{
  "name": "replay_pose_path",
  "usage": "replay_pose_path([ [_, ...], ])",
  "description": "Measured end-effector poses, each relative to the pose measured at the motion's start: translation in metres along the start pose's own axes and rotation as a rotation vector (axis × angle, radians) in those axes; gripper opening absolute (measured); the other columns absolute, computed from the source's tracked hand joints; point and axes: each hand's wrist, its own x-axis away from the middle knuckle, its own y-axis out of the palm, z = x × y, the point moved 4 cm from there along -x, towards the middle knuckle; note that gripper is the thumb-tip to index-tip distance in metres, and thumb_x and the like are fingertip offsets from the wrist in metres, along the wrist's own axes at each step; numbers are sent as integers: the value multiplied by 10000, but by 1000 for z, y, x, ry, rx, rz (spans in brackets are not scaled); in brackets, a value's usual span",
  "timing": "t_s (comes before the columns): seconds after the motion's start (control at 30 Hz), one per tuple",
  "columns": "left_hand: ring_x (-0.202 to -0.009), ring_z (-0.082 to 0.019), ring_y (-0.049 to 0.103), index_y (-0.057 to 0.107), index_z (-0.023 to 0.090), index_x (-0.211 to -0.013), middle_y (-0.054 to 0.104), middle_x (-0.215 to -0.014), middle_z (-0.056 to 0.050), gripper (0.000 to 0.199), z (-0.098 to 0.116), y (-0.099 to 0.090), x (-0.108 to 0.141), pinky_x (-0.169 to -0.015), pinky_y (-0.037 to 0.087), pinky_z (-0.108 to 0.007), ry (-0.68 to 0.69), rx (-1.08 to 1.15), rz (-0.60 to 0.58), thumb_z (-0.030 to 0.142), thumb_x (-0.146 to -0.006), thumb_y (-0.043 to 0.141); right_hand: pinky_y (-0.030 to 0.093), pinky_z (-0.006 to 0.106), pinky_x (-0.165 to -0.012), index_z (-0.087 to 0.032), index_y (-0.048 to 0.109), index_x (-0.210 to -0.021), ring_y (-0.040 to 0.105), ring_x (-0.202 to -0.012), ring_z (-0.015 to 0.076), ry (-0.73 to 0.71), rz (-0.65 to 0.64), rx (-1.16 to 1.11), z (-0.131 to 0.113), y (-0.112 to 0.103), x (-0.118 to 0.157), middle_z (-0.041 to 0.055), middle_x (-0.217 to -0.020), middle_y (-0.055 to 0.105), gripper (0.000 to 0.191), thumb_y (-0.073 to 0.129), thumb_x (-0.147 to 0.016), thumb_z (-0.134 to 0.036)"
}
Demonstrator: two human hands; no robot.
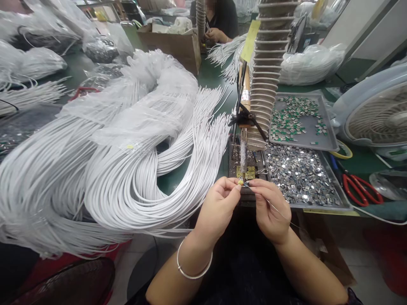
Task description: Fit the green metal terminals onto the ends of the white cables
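Note:
My left hand (219, 205), a bangle on its wrist, is closed in a pinch at the front of the bench. A tiny yellowish bit shows at its fingertips, but I cannot make out what it holds. Facing it, my right hand (270, 207) pinches a thin strand of solder wire (276, 207) that trails back past the palm. Small dark and metallic parts between the two sets of fingertips are too small to tell. Just above them, a soldering iron (243, 148) is clamped upright, its tip pointing down beside a yellow sponge (250, 173).
Large bundles of white cables (127, 186) cover the left side. A ribbed hose (269, 76) hangs behind the iron. On the right are a tray of metal connector shells (345, 203), a tray of green boards (305, 146), red-handled pliers (362, 190) and a fan (378, 110). A co-worker (222, 21) sits opposite.

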Motion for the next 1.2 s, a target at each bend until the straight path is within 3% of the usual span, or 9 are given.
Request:
replay_pose_path([
  [0.63, -757, -88, 548, 554, 159, -656, 596, -889, 3, 147, 7, -1, 2, -720, 434, -204, 18, -23, 2, 215, -771, 627, 568, 345, -777, -198, 613, -1018, 641, -910, 179, -69, 1, 1, -5, 2, -6, 80, -959, 650, 286, 516, -815, -22],
  [1.2, -828, -101, 553, 508, 157, -679, 585, -909, -19, 148, -2, -3, 3, -796, 418, -233, 31, -77, -60, 207, -795, 585, 564, 337, -777, -205, 607, -1043, 633, -918, 175, -23, -54, -19, -6, -1, 2, 77, -974, 634, 323, 505, -810, -6],
])
